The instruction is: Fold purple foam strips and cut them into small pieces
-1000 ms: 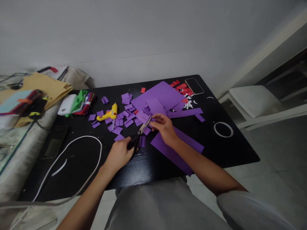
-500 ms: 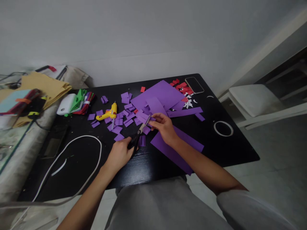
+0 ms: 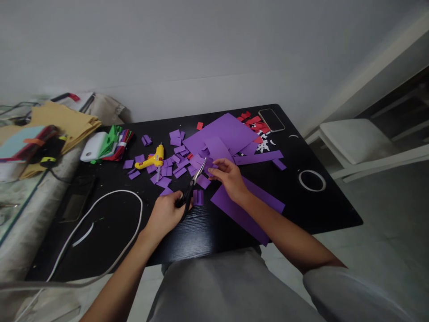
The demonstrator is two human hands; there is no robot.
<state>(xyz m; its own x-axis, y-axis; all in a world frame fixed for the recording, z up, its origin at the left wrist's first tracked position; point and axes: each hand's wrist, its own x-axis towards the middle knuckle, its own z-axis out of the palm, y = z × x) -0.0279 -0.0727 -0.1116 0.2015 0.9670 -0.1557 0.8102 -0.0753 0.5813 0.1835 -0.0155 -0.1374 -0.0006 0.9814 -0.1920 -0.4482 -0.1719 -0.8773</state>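
A black rectangular table (image 3: 321,214) carries the work. At its far left, thin green strips (image 3: 111,139) lie beside a flat white plastic object (image 3: 93,146), and a thin white cable (image 3: 119,191) loops across the near left. A yellow glue gun (image 3: 154,159) rests among small purple paper pieces (image 3: 164,182), which crowd the middle and lie around the blades. A large purple paper sheet (image 3: 225,129) is on the far side; right of it are red paper scraps (image 3: 254,120), white paper scraps (image 3: 263,144) and a dark-screened phone (image 3: 271,120). A white ring (image 3: 300,181) lies farther right. Another purple paper sheet (image 3: 234,208) lies near, partly hidden by the right forearm.

The left hand (image 3: 166,211) is closed around the handles of black-handled metal scissors (image 3: 189,193), which point far and right. The right hand (image 3: 231,179) pinches a small purple paper piece (image 3: 210,164) between thumb and fingers, just right of the scissor tips; whether they touch, I cannot tell
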